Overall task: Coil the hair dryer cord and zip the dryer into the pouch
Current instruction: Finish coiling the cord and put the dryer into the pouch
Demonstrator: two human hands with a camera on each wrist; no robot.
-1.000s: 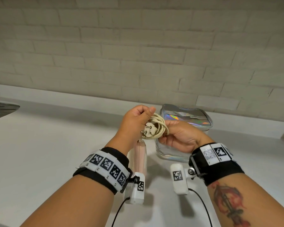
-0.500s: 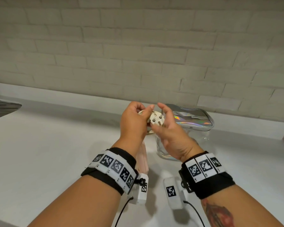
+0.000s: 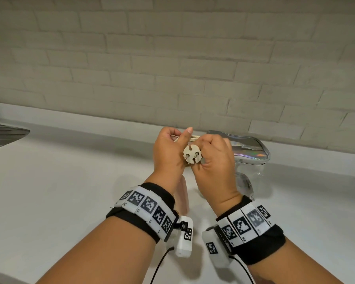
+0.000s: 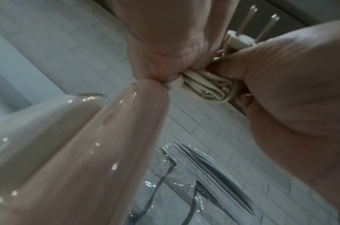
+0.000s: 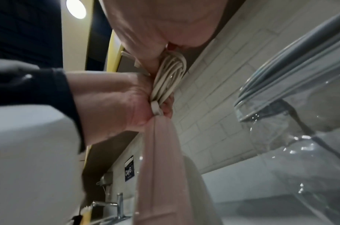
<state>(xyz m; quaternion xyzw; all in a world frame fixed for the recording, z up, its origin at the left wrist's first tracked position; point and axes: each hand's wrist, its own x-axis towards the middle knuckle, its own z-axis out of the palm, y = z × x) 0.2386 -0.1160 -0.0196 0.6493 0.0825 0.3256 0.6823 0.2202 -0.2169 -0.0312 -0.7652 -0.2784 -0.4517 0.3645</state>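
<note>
I hold the cream cord coil point(image 3: 193, 137) up over the white counter, between both hands. My left hand point(image 3: 168, 154) grips the coil point(image 5: 169, 76) where it meets the top of the pink dryer handle point(image 3: 183, 194), which hangs below. My right hand point(image 3: 215, 158), back up, curls its fingers round the round plug point(image 3: 191, 157), whose prongs face me. In the left wrist view the coil point(image 4: 207, 88) sits bunched between both hands, the prongs of the plug point(image 4: 242, 39) sticking up. The clear, shiny pouch point(image 3: 252, 152) stands just behind my right hand, its top open.
A steel sink point(image 3: 6, 134) lies at the far left of the counter point(image 3: 70, 191). A brick wall point(image 3: 172, 68) runs close behind the pouch. A tap point(image 5: 119, 204) shows low in the right wrist view.
My right hand has turned from palm-up under the coil to back-up over it, carrying the plug round so its prongs face me. Both hands stay together on the coil.
</note>
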